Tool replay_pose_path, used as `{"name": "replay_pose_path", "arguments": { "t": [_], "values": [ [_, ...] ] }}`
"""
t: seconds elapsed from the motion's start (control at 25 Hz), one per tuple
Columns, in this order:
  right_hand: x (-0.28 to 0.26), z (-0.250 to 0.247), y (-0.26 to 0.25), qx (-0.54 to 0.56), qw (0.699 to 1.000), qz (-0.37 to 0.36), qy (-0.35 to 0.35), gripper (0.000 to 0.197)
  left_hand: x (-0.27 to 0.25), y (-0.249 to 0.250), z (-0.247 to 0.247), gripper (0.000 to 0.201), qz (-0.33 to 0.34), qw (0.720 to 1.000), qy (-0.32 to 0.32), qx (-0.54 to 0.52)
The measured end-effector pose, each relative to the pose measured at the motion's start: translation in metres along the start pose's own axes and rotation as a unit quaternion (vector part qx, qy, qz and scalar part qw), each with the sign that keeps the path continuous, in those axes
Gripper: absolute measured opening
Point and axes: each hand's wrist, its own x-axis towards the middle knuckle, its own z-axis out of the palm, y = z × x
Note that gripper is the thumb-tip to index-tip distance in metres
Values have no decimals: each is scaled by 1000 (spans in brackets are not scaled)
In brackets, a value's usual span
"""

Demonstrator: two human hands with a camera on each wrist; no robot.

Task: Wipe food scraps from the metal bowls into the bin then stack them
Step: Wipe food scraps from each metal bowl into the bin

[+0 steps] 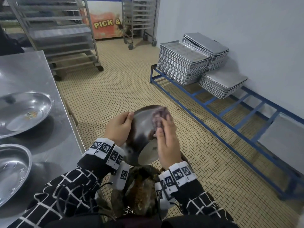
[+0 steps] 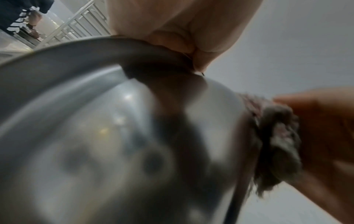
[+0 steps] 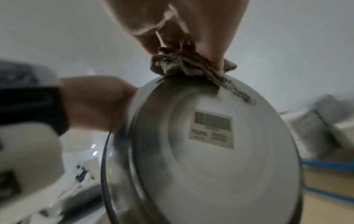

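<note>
My left hand grips the near rim of a metal bowl, which is tilted on edge over the bin. The bowl's flat base with a barcode label faces me. At the bowl's far rim my right hand pinches a crumpled purple-grey cloth and presses it against the metal. In the left wrist view the cloth sits between the bowl's wall and my right hand. Brown food scraps lie in the bin. The bowl's inside is hidden.
Two more metal bowls sit on the steel table at my left. Stacks of metal trays rest on a low blue rack along the right wall. Wheeled tray racks stand behind on the tiled floor.
</note>
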Motion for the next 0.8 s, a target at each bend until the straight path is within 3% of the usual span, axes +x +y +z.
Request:
{"name": "replay_pose_path", "arguments": {
  "t": [0.08, 0.16, 0.28, 0.4, 0.56, 0.64, 0.8],
  "values": [
    [3, 13, -5, -143, 983, -110, -39, 54, -2, 5, 2, 33, 17, 999, -5, 28],
    [11, 19, -11, -214, 967, -133, -33, 56, -3, 9, 3, 33, 39, 998, -7, 56],
    [23, 22, -8, -189, 980, -66, 20, 58, -3, 9, -1, 34, 41, 998, 2, 55],
    [32, 14, 8, -18, 996, 85, 32, 52, -7, 3, -5, 37, 26, 998, 3, 49],
    [27, -13, 41, 163, 935, 313, 40, 44, -5, -15, -10, 31, -35, 995, -14, -89],
    [20, -21, 53, 176, 928, 326, 27, 41, -6, -20, -9, 26, -49, 988, -15, -144],
    [16, -30, 57, 122, 954, 271, 45, 34, -11, -31, -6, 22, -62, 982, -27, -179]
  ]
}}
